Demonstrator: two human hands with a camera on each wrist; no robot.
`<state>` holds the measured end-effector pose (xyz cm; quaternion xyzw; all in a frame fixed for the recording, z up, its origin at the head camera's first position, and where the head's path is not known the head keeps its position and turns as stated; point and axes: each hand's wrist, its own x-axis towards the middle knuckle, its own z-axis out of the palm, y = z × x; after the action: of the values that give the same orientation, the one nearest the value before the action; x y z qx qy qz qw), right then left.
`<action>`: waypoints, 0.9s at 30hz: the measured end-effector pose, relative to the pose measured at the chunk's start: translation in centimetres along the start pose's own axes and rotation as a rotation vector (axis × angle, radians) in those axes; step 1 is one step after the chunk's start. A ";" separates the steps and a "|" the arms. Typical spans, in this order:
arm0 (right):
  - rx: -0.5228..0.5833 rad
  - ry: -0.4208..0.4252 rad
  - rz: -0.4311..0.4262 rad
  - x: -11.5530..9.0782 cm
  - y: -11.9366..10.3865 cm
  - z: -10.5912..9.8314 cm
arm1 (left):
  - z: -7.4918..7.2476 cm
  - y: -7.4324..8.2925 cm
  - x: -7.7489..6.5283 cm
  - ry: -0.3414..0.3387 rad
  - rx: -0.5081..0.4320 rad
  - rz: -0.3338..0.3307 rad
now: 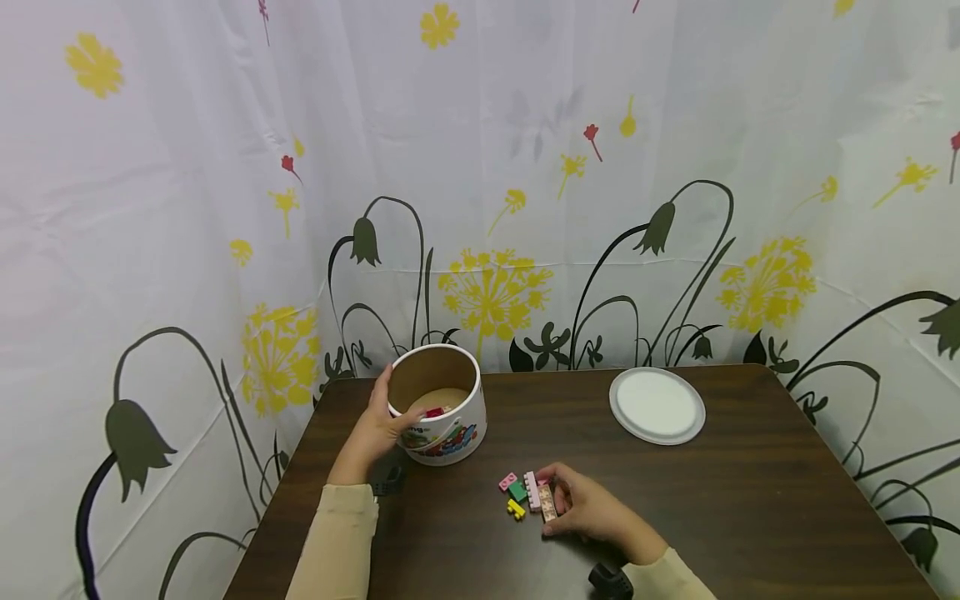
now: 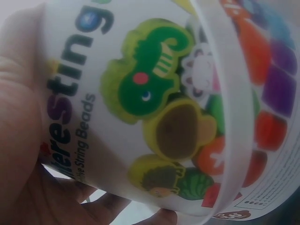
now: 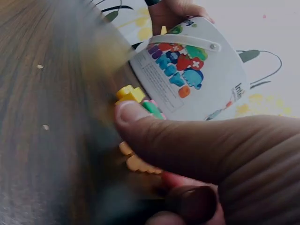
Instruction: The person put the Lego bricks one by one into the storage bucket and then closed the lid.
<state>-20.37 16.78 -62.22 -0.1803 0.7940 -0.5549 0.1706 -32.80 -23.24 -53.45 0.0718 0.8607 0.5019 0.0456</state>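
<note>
Floral curtain point(image 1: 480, 183) backs brown table point(image 1: 735, 508); left grip point(image 1: 380, 429) holds bucket point(image 1: 463, 429), right grip point(image 1: 591, 507) pinches brick point(image 1: 547, 502).

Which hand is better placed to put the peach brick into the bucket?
Probably the right hand: its thumb and fingers are closed around the peach brick, while the left hand, farther from that brick, grips the bucket.

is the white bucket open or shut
Open: in the head view the bucket is uncovered, a red piece shows inside, and a white disc lies apart.
</note>
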 end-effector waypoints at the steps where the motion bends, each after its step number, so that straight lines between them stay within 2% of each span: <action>1: -0.017 0.009 0.000 0.0 0.0 0.1 | 0.0 0.0 0.0 0.000 -0.001 -0.002; 7: -0.082 0.047 -0.022 0.1 -0.1 0.3 | 0.0 0.0 0.0 -0.001 -0.001 -0.009; 10: -0.062 0.049 -0.023 0.1 -0.1 0.3 | 0.1 -0.1 0.1 -0.005 0.002 -0.014; 14: -0.008 0.057 -0.012 0.1 0.0 0.5 | 0.0 0.0 0.1 -0.008 -0.001 -0.013; 22: 0.109 0.197 0.025 0.4 0.4 0.9 | -0.2 0.1 0.0 -0.010 0.011 -0.016; 27: 0.267 0.237 0.091 0.5 0.5 0.7 | -0.2 0.0 0.1 -0.002 0.014 -0.023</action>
<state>-20.50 16.10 -62.97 -0.0533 0.7352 -0.6645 0.1233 -32.93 -23.39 -53.36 0.0625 0.8650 0.4952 0.0517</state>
